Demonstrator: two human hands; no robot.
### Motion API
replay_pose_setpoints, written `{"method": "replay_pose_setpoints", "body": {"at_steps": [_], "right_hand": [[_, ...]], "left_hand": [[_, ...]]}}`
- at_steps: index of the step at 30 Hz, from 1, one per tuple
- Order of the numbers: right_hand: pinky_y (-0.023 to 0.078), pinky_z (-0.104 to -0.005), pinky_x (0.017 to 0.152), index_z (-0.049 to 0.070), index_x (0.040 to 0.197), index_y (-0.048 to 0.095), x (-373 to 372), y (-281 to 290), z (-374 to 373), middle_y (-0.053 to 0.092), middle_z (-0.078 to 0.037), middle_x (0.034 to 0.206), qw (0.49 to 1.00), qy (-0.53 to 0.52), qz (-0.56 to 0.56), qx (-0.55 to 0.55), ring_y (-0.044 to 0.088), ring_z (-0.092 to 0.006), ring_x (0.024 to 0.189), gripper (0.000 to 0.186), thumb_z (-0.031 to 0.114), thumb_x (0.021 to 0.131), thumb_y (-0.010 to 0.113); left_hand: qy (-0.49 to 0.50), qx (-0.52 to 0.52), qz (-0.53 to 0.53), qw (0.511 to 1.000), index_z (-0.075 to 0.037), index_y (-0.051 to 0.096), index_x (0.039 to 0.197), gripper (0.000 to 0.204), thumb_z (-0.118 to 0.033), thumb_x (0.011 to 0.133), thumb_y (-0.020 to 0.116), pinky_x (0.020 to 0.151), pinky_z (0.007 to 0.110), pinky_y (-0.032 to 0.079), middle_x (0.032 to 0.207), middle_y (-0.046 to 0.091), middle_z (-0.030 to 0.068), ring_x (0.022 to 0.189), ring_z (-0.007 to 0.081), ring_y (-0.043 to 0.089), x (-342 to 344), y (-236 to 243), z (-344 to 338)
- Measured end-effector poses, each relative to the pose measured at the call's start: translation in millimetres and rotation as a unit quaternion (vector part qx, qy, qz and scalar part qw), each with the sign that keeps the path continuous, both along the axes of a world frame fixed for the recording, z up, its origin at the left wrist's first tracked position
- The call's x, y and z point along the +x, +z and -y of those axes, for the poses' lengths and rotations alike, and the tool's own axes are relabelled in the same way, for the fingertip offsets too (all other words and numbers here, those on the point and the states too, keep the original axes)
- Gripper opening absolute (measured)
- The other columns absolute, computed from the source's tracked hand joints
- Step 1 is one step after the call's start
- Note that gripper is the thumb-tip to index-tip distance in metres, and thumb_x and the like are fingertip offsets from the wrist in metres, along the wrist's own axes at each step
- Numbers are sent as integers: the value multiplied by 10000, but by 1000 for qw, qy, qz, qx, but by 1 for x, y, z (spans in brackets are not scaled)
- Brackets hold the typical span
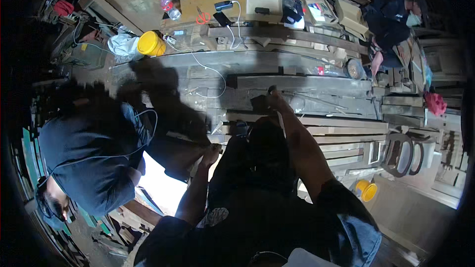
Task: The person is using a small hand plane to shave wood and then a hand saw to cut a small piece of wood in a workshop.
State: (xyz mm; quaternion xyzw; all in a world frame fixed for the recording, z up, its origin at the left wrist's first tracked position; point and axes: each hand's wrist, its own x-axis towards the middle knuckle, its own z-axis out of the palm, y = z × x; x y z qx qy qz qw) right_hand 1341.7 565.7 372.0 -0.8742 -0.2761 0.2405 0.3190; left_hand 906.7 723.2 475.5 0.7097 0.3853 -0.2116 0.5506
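Observation:
My right hand (275,100) is out over the grey wooden planks (307,85) at the middle. Its fingers are curled closed, and a small dark end shows at the top of the fist; what it belongs to I cannot make out. A dark patch lies just left of that hand, perhaps its shadow. Nearer to me on the left, my left hand (213,154) is closed too, low beside my dark clothing. Whatever its fingers hold, if anything, is hidden. Long narrow wooden strips (341,131) lie to the right of my body.
A person in a dark shirt (89,153) bends close on my left, with a cable across the back. Far off are a yellow bucket (151,44), orange scissors (203,17), a bottle (169,8) and a white cable (210,68). Another yellow bucket (366,190) stands right.

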Motion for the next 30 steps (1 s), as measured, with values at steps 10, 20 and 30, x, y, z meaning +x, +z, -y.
{"method": "replay_pose_setpoints", "body": {"at_steps": [10, 20, 30], "right_hand": [[469, -481, 1017, -38, 1135, 673, 53, 63, -328, 693, -232, 1094, 847, 452, 252, -124, 660, -417, 1018, 308, 159, 918, 578], [472, -494, 1048, 18, 1426, 396, 100, -63, -490, 601, -365, 1222, 952, 265, 89, -127, 576, -445, 1227, 811, 545, 880, 680], [376, -583, 1053, 29, 1462, 395, 113, -110, -585, 427, -235, 1456, 988, -17, 146, -51, 433, -423, 1326, 779, 335, 827, 727]], "left_hand": [[44, 374, 48, 925, 14, 653, 1078, 465, -432, 990, 556, 903, 466, 501, 1159, 666, 259, 1055, 383, 652, 28, -60, -71], [367, 173, -77, 911, 18, 614, 1272, 365, -257, 1037, 567, 1049, 397, 439, 1262, 650, 215, 1173, 322, 593, 89, -35, -74], [159, 164, -168, 959, -26, 644, 1194, 378, -255, 900, 705, 1097, 533, 378, 1342, 515, 261, 1306, 455, 448, 108, -89, -23]]}}
